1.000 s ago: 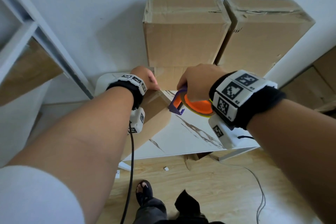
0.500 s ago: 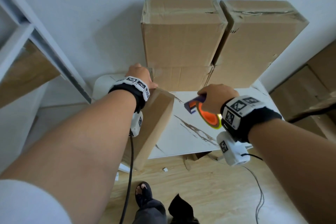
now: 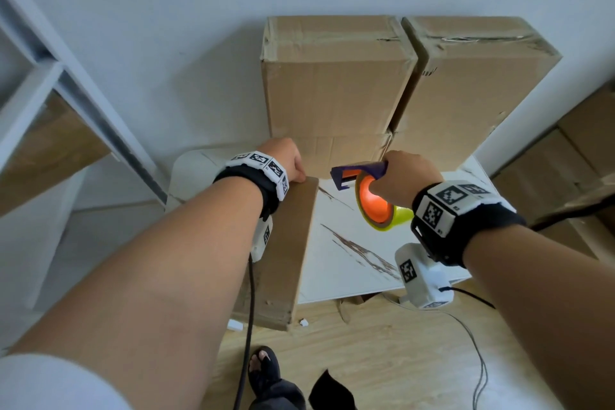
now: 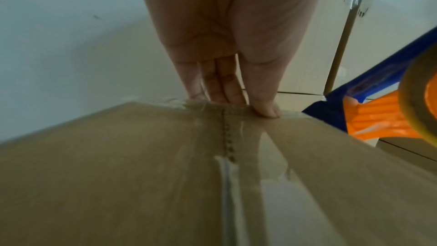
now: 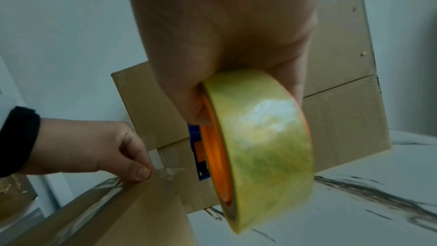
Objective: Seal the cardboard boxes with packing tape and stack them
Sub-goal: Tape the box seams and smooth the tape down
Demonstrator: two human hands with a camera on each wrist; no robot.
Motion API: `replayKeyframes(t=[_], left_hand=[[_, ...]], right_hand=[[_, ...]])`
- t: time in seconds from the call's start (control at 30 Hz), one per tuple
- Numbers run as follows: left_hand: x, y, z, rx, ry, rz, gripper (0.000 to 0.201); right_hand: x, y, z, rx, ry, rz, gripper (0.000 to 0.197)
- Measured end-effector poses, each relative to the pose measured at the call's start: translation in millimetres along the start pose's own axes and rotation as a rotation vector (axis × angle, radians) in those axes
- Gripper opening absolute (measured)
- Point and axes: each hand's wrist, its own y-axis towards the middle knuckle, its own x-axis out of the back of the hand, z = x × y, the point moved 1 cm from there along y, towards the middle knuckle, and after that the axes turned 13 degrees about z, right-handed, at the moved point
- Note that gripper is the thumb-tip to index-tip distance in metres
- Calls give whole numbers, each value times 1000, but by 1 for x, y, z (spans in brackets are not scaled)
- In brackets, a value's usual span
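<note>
A brown cardboard box [image 3: 289,243] stands on the left part of the white marble table [image 3: 349,260], with clear tape along its top seam [image 4: 227,166]. My left hand [image 3: 283,160] grips the box's far top edge, thumb [image 4: 264,109] on the tape end and fingers curled over the far side. My right hand [image 3: 406,176] holds a purple and orange tape dispenser [image 3: 372,196] with a yellowish roll [image 5: 260,147]. It hangs in the air just right of the box's far corner, apart from the box.
Two stacks of sealed cardboard boxes [image 3: 336,76] [image 3: 466,83] stand at the back of the table against the wall. A white shelf frame [image 3: 50,83] is at the left. More cardboard [image 3: 565,170] lies at the right. Cables [image 3: 479,359] run over the wooden floor.
My right hand has pulled the tape dispenser away from the box's far edge, to the right and up. My left hand has stayed on that edge.
</note>
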Motion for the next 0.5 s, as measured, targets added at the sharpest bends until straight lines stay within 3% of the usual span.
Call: replayKeyframes(t=[0.1, 0.2, 0.3, 0.4, 0.5], left_hand=[[3, -1, -3, 22, 22, 20, 16], [0, -2, -12, -84, 17, 36, 40], [-2, 1, -13, -112, 88, 56, 47], [0, 2, -8, -77, 183, 111, 45], [1, -1, -5, -35, 276, 118, 59]], right_hand=[[2, 1, 1, 17, 67, -24, 19], [5, 1, 3, 35, 126, -33, 18], [7, 0, 3, 38, 150, -43, 16], [9, 0, 3, 36, 149, -51, 15], [10, -2, 3, 40, 155, -51, 15]])
